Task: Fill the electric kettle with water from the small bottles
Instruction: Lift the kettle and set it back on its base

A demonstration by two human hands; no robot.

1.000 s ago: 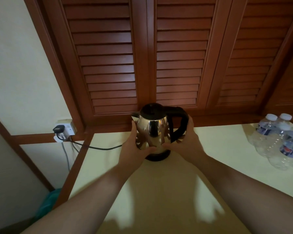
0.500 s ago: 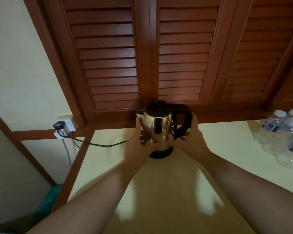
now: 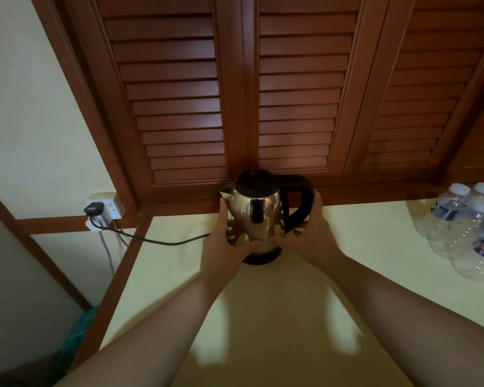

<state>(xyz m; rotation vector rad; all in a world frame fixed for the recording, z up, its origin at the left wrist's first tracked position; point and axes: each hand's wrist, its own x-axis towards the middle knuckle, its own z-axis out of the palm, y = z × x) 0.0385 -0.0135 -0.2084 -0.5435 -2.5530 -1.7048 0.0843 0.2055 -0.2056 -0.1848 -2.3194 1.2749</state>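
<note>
Head view: my left hand (image 3: pixel 224 244) and right hand (image 3: pixel 309 236) clasp the shiny steel electric kettle with black lid and handle (image 3: pixel 256 216), fingers curled round its body from both sides, at the far edge of the pale yellow table (image 3: pixel 277 317). Over the past second the grip has not shifted and the kettle has stayed seated on its round black base (image 3: pixel 260 258), lid down. The cluster of small clear plastic water bottles with white caps (image 3: pixel 470 233) stands untouched, well apart at right. The black power cord (image 3: pixel 157 241) runs to the wall socket (image 3: pixel 104 210). Filling, I judge, has not begun.
</note>
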